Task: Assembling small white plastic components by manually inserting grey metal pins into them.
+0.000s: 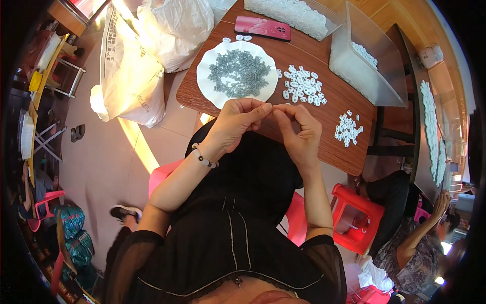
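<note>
My left hand (242, 121) and my right hand (299, 133) meet at the fingertips just over the near edge of the brown table (324, 137). Both are pinched closed; whatever lies between the fingers is too small to make out. Beyond my left hand sits a white plate with a wavy rim (203, 76), heaped with small grey pieces (240, 71). Past my right hand lies a loose pile of white oval pieces with holes (304, 86). Farther right is a second pile of smaller white pieces (348, 129). A few white ovals (243, 37) rest beside the plate.
A pink phone (263, 28) lies behind the plate. Translucent bins (349, 76) of white pieces line the table's far right side. Large white sacks (131, 76) stand left of the table. A red stool (357, 218) and another person (410, 253) are at the right.
</note>
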{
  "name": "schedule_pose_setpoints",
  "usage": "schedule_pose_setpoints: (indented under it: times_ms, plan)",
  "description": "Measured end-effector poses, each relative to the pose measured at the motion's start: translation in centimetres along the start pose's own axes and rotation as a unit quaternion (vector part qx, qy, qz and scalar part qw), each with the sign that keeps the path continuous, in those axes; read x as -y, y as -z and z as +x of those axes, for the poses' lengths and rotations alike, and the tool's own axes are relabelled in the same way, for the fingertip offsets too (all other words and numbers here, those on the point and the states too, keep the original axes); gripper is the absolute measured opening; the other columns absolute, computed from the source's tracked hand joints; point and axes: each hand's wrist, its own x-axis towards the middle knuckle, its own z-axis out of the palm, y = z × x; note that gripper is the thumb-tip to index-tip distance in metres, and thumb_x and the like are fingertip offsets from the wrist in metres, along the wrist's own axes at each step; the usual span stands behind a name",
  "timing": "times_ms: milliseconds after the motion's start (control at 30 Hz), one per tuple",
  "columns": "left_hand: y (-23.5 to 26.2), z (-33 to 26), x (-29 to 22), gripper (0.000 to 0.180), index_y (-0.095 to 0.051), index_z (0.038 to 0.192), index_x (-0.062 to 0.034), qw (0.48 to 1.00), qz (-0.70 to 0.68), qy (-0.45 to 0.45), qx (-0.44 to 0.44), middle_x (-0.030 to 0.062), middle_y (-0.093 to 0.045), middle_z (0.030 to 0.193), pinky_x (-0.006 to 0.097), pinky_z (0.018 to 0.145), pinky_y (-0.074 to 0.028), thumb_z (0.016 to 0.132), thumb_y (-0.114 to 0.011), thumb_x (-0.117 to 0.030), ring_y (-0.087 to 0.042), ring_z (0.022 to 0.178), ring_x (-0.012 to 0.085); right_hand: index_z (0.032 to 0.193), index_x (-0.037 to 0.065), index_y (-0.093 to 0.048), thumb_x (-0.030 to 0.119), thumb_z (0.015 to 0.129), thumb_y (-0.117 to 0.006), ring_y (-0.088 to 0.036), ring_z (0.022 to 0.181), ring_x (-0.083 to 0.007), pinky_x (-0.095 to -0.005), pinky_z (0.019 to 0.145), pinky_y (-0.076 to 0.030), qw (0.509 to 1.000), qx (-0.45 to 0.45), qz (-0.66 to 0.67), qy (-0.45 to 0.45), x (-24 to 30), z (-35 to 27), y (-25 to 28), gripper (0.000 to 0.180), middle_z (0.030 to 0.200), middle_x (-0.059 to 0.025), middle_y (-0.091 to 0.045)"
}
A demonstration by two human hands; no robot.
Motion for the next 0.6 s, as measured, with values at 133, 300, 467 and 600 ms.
schedule_pose_setpoints:
  times_ms: [133,300,467,600]
  plan:
    - [0.2,-0.1,0.6,0.020,-0.067,0.093,-0.0024,0.998,0.041,-0.042,0.007,0.0004,-0.066,0.086,0.017,0.063,-0.043,0.091,-0.067,-0.022,-0.053,0.069,0.0045,0.099,-0.001,-0.068,0.007,0.091,-0.065,-0.061,0.081,-0.0077,-0.0197,0.072,-0.046,0.992,0.024,0.087,-0.082,-0.4,-0.7,0.4,0.012,0.089,-0.0030,-0.068]
    - [-0.4,-0.6,0.7,0.020,-0.067,0.095,-0.0019,0.997,0.061,-0.044,-0.002,0.0011,-0.066,0.086,0.018,0.064,-0.044,0.092,-0.065,-0.022,-0.055,0.070,0.0048,0.109,-0.005,-0.065,0.006,0.091,-0.065,-0.061,0.080,-0.0065,-0.0182,0.070,-0.046,0.964,0.018,0.196,-0.180,-0.6,-1.9,1.1,0.021,0.091,-0.0032,-0.067]
    - [-1.0,-1.0,1.4,0.023,-0.066,0.098,-0.0004,0.999,0.034,-0.026,0.001,0.0036,-0.067,0.086,0.018,0.065,-0.047,0.091,-0.068,-0.022,-0.060,0.074,0.0070,0.106,-0.004,-0.066,0.005,0.090,-0.064,-0.061,0.079,-0.0063,-0.0173,0.069,-0.045,0.980,0.034,0.134,-0.143,-0.7,-2.4,1.5,0.018,0.091,-0.0036,-0.067]
    - [-0.9,-1.1,2.1,0.022,-0.065,0.100,0.0016,1.000,0.004,-0.010,0.016,0.0059,-0.068,0.087,0.021,0.069,-0.052,0.092,-0.066,-0.019,-0.063,0.077,0.0090,0.099,-0.002,-0.067,0.004,0.090,-0.064,-0.062,0.076,-0.0069,-0.0176,0.068,-0.046,0.987,0.031,0.084,-0.130,-0.3,-2.4,1.4,0.011,0.086,-0.0033,-0.068]
